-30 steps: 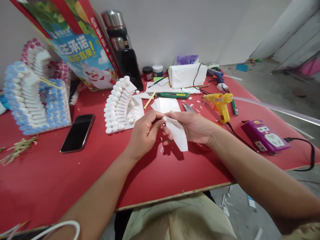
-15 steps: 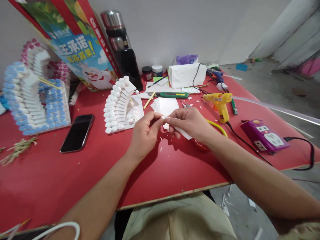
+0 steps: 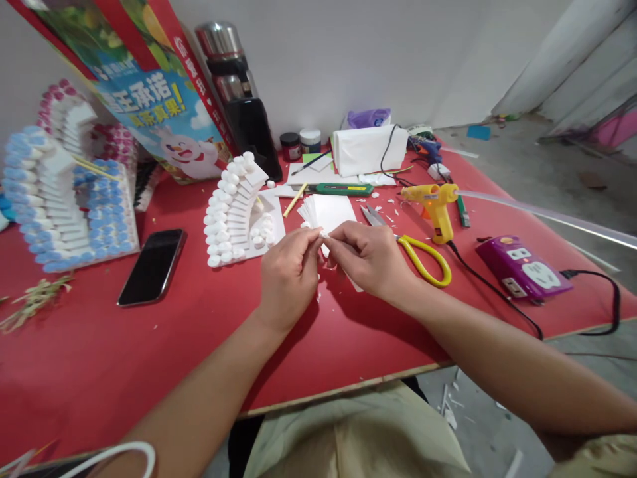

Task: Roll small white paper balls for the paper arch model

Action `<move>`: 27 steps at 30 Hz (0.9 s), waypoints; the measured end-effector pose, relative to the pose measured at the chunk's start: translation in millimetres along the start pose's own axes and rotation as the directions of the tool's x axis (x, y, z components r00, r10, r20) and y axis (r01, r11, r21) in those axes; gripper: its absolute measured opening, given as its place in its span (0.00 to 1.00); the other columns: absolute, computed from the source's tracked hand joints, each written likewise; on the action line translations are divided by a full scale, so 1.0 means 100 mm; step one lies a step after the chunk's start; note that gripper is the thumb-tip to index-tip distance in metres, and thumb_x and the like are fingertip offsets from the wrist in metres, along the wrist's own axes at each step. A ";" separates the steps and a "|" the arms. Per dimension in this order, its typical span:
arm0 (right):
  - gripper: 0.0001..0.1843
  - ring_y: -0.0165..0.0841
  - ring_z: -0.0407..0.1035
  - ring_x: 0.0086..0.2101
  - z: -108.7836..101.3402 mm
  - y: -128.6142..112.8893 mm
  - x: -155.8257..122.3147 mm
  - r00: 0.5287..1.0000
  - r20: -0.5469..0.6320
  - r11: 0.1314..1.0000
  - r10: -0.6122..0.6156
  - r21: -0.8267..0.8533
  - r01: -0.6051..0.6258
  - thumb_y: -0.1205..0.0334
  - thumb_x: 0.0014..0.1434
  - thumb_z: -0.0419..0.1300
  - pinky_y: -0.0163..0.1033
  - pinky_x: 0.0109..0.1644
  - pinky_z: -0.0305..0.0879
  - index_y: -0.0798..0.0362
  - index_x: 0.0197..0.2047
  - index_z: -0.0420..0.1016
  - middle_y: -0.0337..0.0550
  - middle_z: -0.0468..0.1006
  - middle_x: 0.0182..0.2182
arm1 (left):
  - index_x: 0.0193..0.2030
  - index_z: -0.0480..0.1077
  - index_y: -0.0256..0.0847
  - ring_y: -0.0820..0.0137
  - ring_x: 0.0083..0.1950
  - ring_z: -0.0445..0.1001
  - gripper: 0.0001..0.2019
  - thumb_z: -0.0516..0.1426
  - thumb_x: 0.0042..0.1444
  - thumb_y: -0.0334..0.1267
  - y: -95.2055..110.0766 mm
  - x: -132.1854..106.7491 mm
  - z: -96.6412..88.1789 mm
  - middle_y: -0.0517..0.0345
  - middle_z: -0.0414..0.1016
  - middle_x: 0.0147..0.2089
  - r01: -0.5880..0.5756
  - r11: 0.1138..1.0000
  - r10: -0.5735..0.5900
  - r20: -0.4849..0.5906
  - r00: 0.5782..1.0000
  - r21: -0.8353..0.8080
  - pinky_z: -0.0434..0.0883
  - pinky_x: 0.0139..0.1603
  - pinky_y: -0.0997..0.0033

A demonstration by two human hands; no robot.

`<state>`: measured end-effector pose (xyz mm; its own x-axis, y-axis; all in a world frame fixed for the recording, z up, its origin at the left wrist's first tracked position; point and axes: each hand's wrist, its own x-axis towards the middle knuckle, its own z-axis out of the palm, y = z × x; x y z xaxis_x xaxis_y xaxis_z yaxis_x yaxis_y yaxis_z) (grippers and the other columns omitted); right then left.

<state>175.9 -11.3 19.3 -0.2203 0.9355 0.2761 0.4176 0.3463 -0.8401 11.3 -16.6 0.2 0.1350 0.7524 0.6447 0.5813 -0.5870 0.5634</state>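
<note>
In the middle of the head view, my left hand (image 3: 291,275) and my right hand (image 3: 371,259) meet fingertip to fingertip. Both are closed in a pinch on a small white piece (image 3: 323,234), largely hidden by the fingers. Under and behind the hands lies a fanned stack of white cards (image 3: 331,209). Left of them stands a white curved stepped model (image 3: 233,212), edged with rounded white pieces, with more loose ones on its base. Yellow-handled scissors (image 3: 425,262) rest beside my right wrist, blades toward the cards.
A yellow glue gun (image 3: 435,206) and a purple power strip (image 3: 525,269) with cords occupy the right side. A green utility knife (image 3: 343,189) lies behind the cards. Leftward are a phone (image 3: 152,265), a blue-and-white model (image 3: 74,206), a printed bag (image 3: 169,106) and a steel flask (image 3: 223,53).
My right hand has turned and drawn its fingers in, uncovering the scissors. Both hands still pinch the small white piece. The camera view has shifted slightly.
</note>
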 end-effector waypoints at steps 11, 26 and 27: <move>0.09 0.27 0.72 0.24 -0.29 0.15 0.15 0.953 0.238 0.971 -0.188 0.189 0.145 0.59 0.67 0.62 0.33 0.29 0.65 0.55 0.37 0.80 0.38 0.79 0.26 | 0.37 0.84 0.39 0.74 0.24 0.78 0.05 0.69 0.57 0.38 -0.12 0.16 -0.15 0.54 0.84 0.38 0.405 0.717 -0.271 0.309 0.912 -0.568 0.77 0.25 0.75; 0.06 0.29 0.70 0.24 -0.15 0.12 0.10 0.998 0.066 0.994 0.004 0.109 -0.011 0.62 0.61 0.64 0.36 0.29 0.61 0.55 0.34 0.76 0.39 0.78 0.25 | 0.34 0.82 0.39 0.77 0.26 0.79 0.03 0.68 0.57 0.28 -0.03 0.11 -0.04 0.60 0.81 0.34 0.236 0.783 -0.220 0.098 0.970 -0.575 0.79 0.29 0.79; 0.05 0.29 0.70 0.25 -0.16 0.12 0.10 0.998 0.067 0.993 -0.020 0.113 0.012 0.63 0.61 0.64 0.36 0.29 0.61 0.55 0.34 0.76 0.39 0.78 0.26 | 0.34 0.82 0.39 0.76 0.26 0.79 0.02 0.68 0.56 0.29 -0.02 0.11 -0.04 0.60 0.81 0.34 0.251 0.775 -0.231 0.110 0.967 -0.580 0.80 0.29 0.78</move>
<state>192.7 3.8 19.1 -0.2873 0.9216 0.2610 0.3123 0.3477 -0.8841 7.8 -8.5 8.0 0.0844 0.8959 0.4362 0.0189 -0.4391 0.8982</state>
